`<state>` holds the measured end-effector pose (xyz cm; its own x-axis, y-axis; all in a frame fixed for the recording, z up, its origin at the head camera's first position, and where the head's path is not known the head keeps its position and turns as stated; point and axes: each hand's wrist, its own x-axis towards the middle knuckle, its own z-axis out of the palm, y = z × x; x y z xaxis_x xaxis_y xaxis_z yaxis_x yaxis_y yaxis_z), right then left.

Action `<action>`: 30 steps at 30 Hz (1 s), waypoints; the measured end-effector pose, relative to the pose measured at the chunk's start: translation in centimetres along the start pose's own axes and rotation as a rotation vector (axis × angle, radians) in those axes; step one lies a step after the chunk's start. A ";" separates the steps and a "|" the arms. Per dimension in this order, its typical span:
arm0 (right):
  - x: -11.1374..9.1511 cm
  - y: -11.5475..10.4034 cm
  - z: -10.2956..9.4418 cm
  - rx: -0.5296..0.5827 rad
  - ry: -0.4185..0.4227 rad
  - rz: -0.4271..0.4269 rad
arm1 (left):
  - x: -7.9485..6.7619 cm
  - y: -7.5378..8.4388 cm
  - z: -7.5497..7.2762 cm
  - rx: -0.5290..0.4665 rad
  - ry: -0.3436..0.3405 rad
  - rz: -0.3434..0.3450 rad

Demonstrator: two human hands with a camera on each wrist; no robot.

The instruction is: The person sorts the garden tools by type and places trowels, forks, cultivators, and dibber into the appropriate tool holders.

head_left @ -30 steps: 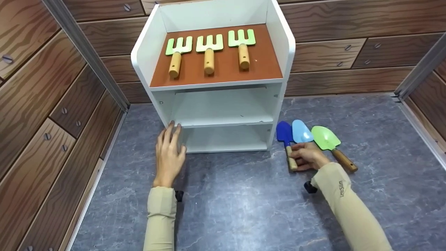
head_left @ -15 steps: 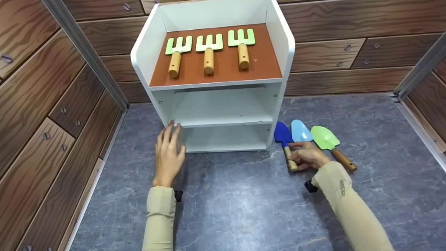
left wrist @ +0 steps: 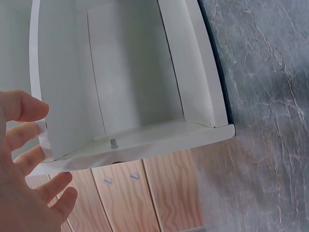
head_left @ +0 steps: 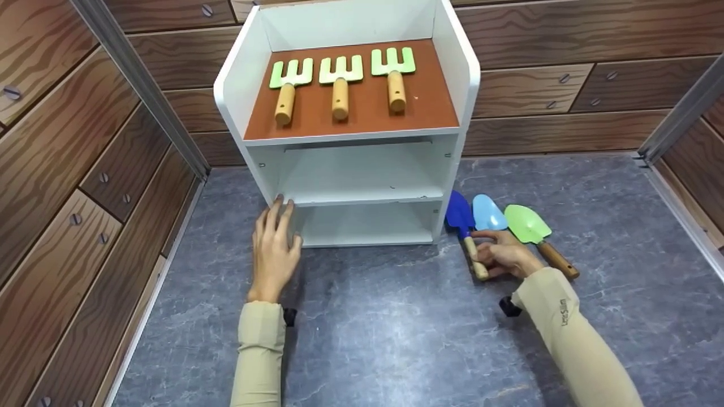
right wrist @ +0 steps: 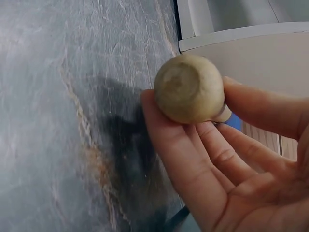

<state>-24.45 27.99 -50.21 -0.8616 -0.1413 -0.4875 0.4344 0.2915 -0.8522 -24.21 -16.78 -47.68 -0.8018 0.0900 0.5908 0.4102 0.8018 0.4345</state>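
My right hand (head_left: 506, 254) pinches the wooden handle of a dark blue trowel (head_left: 460, 213) beside the cabinet's right side. In the right wrist view, the round handle end (right wrist: 186, 89) sits between thumb and fingers, with a shadow on the floor below it. Next to it lie a light blue trowel (head_left: 488, 212), its handle hidden behind my right hand, and a green trowel (head_left: 527, 223) with a brown handle. My left hand (head_left: 274, 254) touches the front left edge of the white cabinet (head_left: 362, 202), fingers fairly straight; the left wrist view shows the fingers at a shelf's edge.
Three green hand forks, left (head_left: 285, 102), middle (head_left: 340, 96) and right (head_left: 396, 87), lie on the cabinet's brown top. Two white compartments face me below. Wood-patterned walls (head_left: 565, 34) surround the grey marbled floor (head_left: 362, 339).
The dark blue trowel has shifted in my right hand: its handle end has swung slightly right and its blade has moved a little away from me. My left hand stays put.
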 end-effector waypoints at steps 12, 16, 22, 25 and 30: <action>-0.9 0.9 -0.4 0.036 -0.012 -0.075 | 0.1 -0.1 0.1 0.003 0.003 0.008; -1.0 1.2 -0.3 0.032 -0.006 -0.092 | 0.0 -0.2 0.1 0.009 0.005 0.003; -1.2 1.3 -0.1 -0.001 0.001 -0.112 | -0.1 -0.2 0.0 -0.005 0.008 -0.007; -1.4 1.3 0.1 -0.018 -0.005 -0.111 | -0.1 -0.2 0.1 -0.009 0.012 -0.003; -1.7 1.4 0.2 -0.051 -0.010 -0.123 | 0.0 -0.2 0.3 -0.012 0.024 0.011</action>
<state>-22.35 28.42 -50.64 -0.9046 -0.1886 -0.3823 0.3116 0.3194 -0.8949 -24.44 -16.73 -47.92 -0.7867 0.0842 0.6115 0.4238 0.7940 0.4359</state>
